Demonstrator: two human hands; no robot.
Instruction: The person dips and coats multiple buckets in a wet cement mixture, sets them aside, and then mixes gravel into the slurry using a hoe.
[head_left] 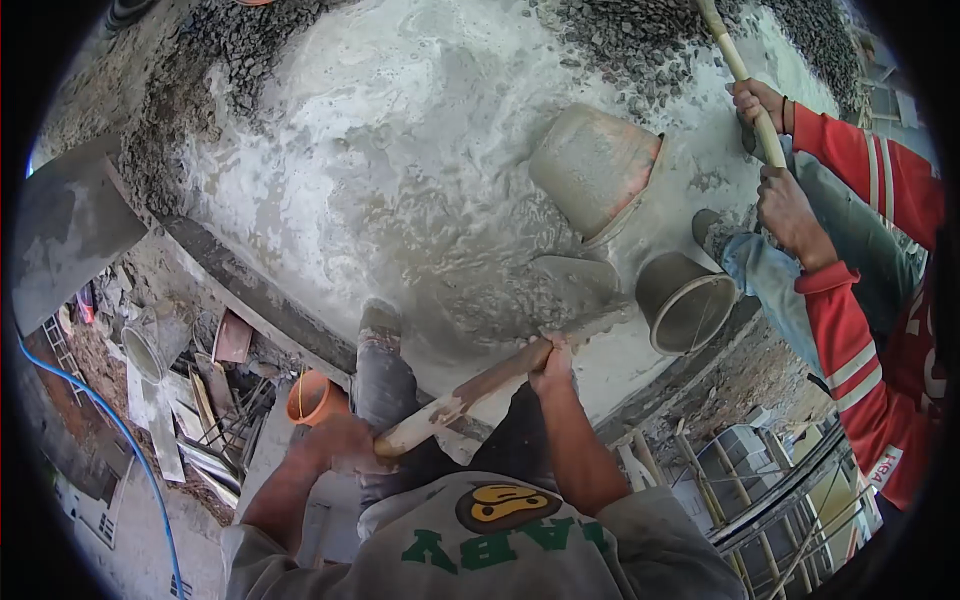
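Observation:
My left hand [345, 444] is closed round the rear end of a wooden handle [465, 392]. Farther up the same handle, my right hand [552, 368] grips it near the metal blade. The shovel blade [580, 283] lies low in wet grey cement mix [480, 300], partly coated by it. Beyond the blade a large cement-smeared bucket [592, 170] lies tipped on its side in the mix. A smaller grey bucket [690, 305] is right of the blade, its mouth tilted toward me.
A co-worker in red sleeves [850, 370] holds another wooden handle [748, 85] at the right. Gravel [640, 45] is heaped at the back. At lower left are an orange bucket [316, 398], wood scraps and a blue hose [125, 430]. Bamboo poles [700, 480] stand lower right.

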